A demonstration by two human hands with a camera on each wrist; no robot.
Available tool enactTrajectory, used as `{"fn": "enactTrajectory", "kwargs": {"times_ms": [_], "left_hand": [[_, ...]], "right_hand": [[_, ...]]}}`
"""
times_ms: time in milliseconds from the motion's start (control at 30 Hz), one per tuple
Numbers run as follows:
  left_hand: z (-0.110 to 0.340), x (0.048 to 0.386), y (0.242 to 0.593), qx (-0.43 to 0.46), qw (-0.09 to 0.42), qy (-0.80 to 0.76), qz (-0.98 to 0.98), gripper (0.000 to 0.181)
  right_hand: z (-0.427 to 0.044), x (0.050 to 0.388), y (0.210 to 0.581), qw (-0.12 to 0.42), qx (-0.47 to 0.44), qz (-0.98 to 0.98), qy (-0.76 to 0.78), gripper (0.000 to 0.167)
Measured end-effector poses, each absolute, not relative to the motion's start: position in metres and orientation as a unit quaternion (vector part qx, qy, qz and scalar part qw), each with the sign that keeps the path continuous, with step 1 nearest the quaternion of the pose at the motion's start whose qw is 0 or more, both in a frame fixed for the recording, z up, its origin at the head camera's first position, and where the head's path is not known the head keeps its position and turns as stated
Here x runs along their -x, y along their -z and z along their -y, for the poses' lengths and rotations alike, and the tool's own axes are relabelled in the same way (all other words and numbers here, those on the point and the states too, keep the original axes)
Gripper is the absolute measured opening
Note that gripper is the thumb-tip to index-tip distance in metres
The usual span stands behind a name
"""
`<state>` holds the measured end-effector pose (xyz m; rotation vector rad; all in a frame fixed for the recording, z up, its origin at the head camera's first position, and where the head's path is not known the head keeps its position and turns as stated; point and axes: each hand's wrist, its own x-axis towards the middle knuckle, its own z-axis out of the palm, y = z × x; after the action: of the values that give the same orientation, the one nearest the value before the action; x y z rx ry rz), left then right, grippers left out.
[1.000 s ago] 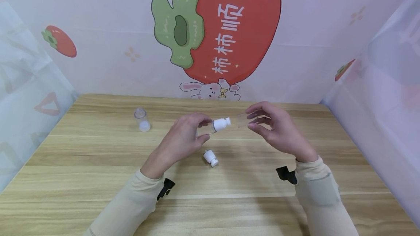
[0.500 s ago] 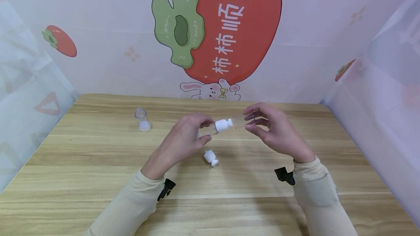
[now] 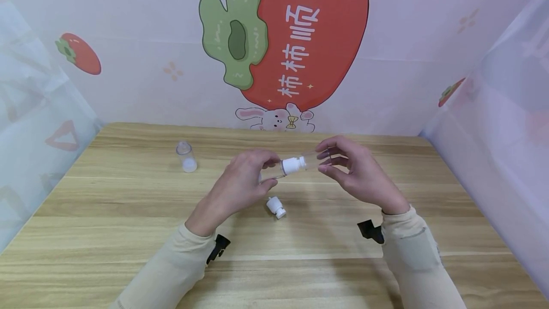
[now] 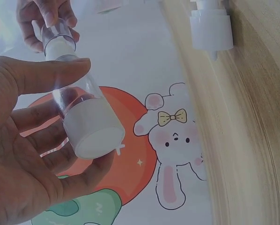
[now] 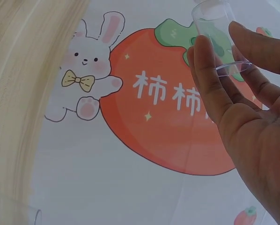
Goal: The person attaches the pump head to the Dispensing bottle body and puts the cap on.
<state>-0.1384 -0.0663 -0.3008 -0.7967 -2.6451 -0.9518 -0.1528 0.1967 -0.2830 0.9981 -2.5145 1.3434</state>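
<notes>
My left hand (image 3: 242, 175) grips a clear pump bottle (image 4: 94, 129) with a white base, held tilted above the table. Its white pump head (image 3: 293, 165) points right. Between thumb and fingers, my right hand (image 3: 349, 168) pinches a clear cap (image 3: 312, 160). The cap's near end lies at the tip of the pump head; how far it overlaps is hard to tell through the clear plastic. In the right wrist view, the clear cap (image 5: 214, 28) is seen in the fingers. Below the left hand, a loose white pump head (image 3: 276, 207) lies on the table.
A second clear bottle (image 3: 186, 157) with white in its bottom stands at the back left of the wooden table (image 3: 128, 232). A printed sheet (image 3: 150, 89) hangs behind. Part of a clear object (image 5: 18, 213) shows at the right wrist view's lower corner.
My right hand has brought the clear cap left, closing the gap to the pump head. My left hand has shifted slightly right with the bottle. The loose pump head stays put.
</notes>
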Motion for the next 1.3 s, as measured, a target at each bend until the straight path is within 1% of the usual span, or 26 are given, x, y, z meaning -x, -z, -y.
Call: {"fn": "enactTrajectory", "kwargs": {"times_ms": [733,1033,1300], "left_hand": [[0.063,0.137,0.3,0.267,0.1,0.326,0.901,0.038],[0.063,0.137,0.301,0.27,0.096,0.327,0.9,0.036],[0.063,0.137,0.301,0.274,0.097,0.328,0.899,0.036]], "right_hand": [[-0.188,0.151,0.285,0.044,-0.335,0.826,-0.452,0.036],[-0.183,0.15,0.288,0.035,-0.338,0.825,-0.451,0.035],[-0.181,0.151,0.29,0.037,-0.343,0.828,-0.442,0.036]]}}
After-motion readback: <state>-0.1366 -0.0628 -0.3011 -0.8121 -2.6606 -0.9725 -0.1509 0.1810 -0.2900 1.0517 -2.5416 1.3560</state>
